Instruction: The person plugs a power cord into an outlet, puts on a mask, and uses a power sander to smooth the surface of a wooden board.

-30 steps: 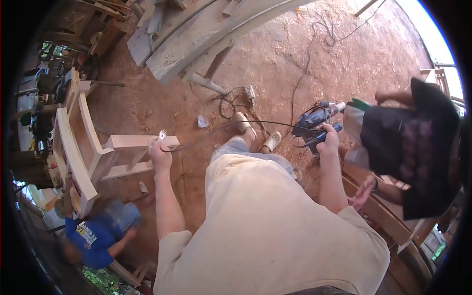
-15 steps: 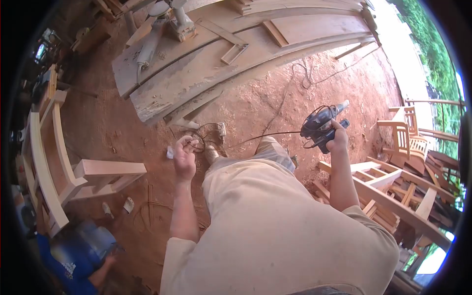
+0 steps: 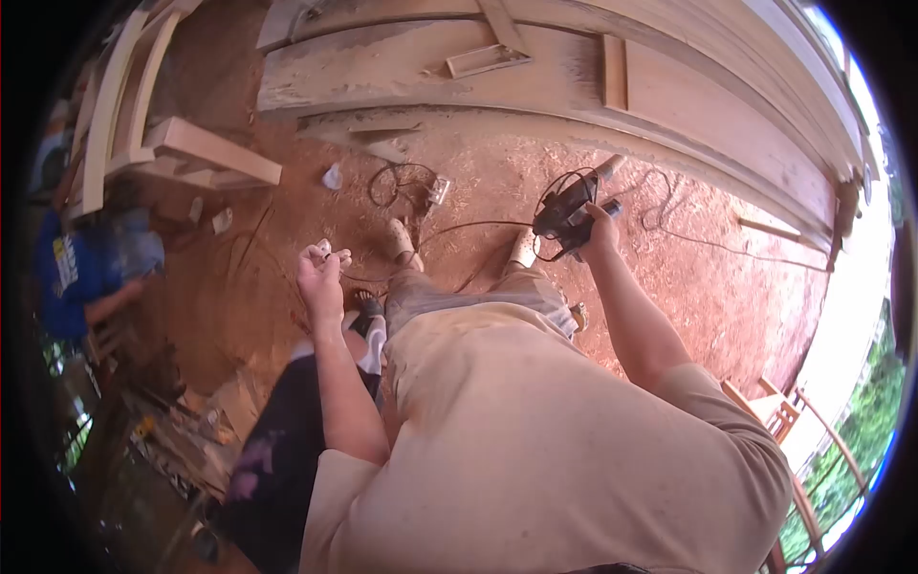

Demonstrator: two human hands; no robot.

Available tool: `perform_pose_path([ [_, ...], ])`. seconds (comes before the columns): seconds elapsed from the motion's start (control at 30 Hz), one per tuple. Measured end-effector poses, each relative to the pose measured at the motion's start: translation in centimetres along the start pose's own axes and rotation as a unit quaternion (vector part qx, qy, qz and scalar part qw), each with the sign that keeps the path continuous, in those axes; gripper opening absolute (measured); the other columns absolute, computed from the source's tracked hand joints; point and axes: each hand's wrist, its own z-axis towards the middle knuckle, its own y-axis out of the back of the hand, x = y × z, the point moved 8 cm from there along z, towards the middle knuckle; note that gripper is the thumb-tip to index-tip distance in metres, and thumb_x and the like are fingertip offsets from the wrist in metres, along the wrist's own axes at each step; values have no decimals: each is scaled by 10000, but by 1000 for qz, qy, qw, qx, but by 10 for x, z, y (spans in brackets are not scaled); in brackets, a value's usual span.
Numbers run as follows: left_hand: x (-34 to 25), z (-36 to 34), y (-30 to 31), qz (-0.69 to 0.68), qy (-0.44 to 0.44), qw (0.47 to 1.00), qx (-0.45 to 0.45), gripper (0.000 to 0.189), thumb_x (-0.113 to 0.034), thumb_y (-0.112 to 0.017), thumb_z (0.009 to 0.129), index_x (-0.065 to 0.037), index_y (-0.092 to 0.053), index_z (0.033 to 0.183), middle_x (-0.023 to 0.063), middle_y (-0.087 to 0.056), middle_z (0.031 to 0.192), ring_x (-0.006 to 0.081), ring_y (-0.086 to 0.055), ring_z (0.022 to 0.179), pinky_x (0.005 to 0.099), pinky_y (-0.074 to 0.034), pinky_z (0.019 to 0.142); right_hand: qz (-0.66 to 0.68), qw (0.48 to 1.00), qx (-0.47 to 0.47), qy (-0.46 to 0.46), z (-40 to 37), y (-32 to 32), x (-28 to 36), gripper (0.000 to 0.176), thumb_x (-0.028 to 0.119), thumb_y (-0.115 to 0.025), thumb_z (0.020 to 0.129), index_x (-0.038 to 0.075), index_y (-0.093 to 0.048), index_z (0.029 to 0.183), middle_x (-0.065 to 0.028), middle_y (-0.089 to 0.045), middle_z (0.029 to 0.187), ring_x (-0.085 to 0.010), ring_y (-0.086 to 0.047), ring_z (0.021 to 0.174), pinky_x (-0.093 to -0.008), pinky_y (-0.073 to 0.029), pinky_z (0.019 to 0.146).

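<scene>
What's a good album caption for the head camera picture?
Right grip on a dark power tool, left grip on a cord, above reddish ground.

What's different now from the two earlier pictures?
The view has swung left, so the workbench now reaches further right. The person in black, first at the right, is now at lower left. Stayed: the right hand grips the power tool; the left hand seems to keep the plug.

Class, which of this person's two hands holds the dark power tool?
The right hand: it grips the dark power tool, while the left hand is well apart from that tool.
</scene>
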Motion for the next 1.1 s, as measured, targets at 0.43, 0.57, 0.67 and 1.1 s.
perform_pose_path([
  [0.43, 119, -44, 66, -316, 317, 890, -91, 42, -124, -489, 789, -98, -473, 818, -11, -399, 600, 117, -337, 444, 274, -265, 429, -56, 994, -83, 52, 3, 54, -18, 194, 189, -711, 905, 65, -611, 1015, -112, -647, 890, -334, -671, 868, -601, -588, 815],
  [0.57, 235, -51, 105, -218, 440, 868, -78, 34, -126, -521, 851, -92, -526, 849, -30, -399, 593, 108, -302, 423, 270, -253, 414, -36, 996, -80, 20, 44, 74, -39, 206, 131, -711, 882, 28, -599, 1020, -141, -665, 910, -312, -676, 825, -576, -598, 718],
  [0.67, 247, -58, 89, -170, 517, 839, -19, 30, -92, -566, 872, -67, -555, 885, -19, -438, 623, 111, -356, 453, 273, -298, 433, -37, 984, -164, 54, 52, 85, -52, 176, 153, -703, 891, 27, -610, 972, -124, -662, 867, -302, -682, 847, -532, -595, 704],
  [1.1, 198, 96, 0, 413, 216, 882, 79, 363, -285, -535, 1051, -10, -640, 838, 73, -649, 748, 140, -592, 663, 310, -467, 580, 133, 988, -81, 18, 133, 183, -178, 173, 160, -634, 922, 44, -675, 1043, -79, -698, 887, -199, -655, 770, -354, -525, 733],
])
